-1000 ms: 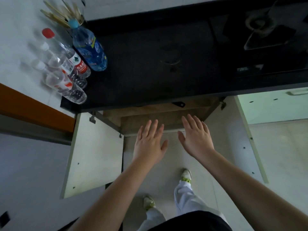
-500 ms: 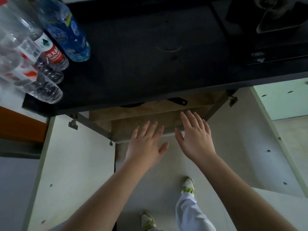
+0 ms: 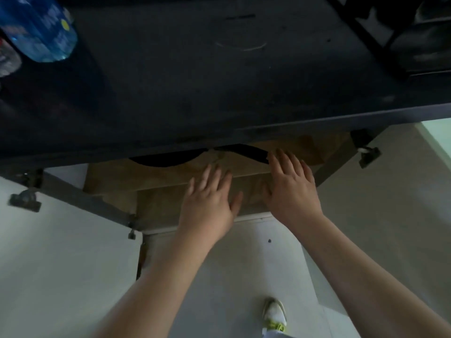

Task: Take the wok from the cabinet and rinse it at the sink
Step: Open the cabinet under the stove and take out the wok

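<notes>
Under the black countertop (image 3: pixel 219 81) the cabinet (image 3: pixel 170 176) stands with both doors swung wide. On its wooden shelf a black wok (image 3: pixel 166 161) shows only as a dark curved rim, and its black handle (image 3: pixel 246 152) runs to the right; the rest is hidden by the counter edge. My left hand (image 3: pixel 210 203) is spread flat in front of the shelf, just below the wok, holding nothing. My right hand (image 3: pixel 290 189) is also spread, its fingertips right beside the handle's end; whether they touch it I cannot tell.
The left cabinet door (image 3: pixel 61 252) and right door (image 3: pixel 390 203) flank my arms. A blue water bottle (image 3: pixel 41 28) and a clear bottle (image 3: pixel 7 59) stand at the counter's left. A black stove (image 3: pixel 415 40) occupies the right. One shoe (image 3: pixel 274 314) shows on the floor.
The camera has dropped lower and closer to the cabinet. Both hands have moved forward to the shelf, and the wok's rim and handle have come into view.
</notes>
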Demonstrator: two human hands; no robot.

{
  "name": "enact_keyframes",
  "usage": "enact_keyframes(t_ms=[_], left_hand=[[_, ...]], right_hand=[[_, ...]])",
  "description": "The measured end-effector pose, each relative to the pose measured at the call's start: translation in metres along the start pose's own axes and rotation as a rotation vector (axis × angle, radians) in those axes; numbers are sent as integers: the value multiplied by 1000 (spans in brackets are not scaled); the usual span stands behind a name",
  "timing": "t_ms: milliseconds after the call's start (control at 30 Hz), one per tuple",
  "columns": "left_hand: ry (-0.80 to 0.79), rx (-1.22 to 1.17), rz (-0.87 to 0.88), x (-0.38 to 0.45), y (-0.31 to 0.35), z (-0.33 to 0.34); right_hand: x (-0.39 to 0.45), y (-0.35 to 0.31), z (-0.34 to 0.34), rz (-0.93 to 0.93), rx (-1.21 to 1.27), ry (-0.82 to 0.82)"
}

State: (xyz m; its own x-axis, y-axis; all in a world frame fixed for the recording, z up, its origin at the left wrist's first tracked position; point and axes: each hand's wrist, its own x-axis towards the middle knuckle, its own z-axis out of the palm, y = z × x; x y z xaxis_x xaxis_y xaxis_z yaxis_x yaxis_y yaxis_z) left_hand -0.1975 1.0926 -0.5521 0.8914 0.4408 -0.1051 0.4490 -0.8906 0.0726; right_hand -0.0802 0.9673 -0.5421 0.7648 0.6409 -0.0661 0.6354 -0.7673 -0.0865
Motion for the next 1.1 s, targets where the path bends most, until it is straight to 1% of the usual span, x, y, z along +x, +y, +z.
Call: enact_keyframes(t_ms=[133,267,433,600,700,800,867,900,933,967,1000,1033,1100], left_hand=[[53,-10,7,22,-6,35],[110,-27,32,45,-15,64],[268,7,66,69,-25,97],[330,-48,104,81,-24,122],[310,-132,92,87,-28,136],[300,-424,55,85,-29,130],[205,-644,-11,85,-28,124],[174,-802,-83,90,-28,124],[153,-1014,-188,96,-28,125],[112,-1245,-300,101,-30,124],[55,-1444,-377,104,-32,124],[2,-1605,-394,107,-34,125],[-63,-1838,-344,108,-37,130]], right_hand=[[26,0,33,16,9,66],[47,-5,57,-30,-1,126],[68,-14,80,-75,38,335],[77,-20,99,-61,10,381],[77,-21,104,-46,-20,396],[75,-25,106,-34,-53,457],[72,-29,107,-32,-35,522],[70,-31,108,-42,-19,556],[68,-32,109,-54,2,579],[64,-34,110,-59,15,586],[60,-37,111,-55,16,578],[56,-40,112,-51,0,561],[48,-48,115,-54,-51,479]])
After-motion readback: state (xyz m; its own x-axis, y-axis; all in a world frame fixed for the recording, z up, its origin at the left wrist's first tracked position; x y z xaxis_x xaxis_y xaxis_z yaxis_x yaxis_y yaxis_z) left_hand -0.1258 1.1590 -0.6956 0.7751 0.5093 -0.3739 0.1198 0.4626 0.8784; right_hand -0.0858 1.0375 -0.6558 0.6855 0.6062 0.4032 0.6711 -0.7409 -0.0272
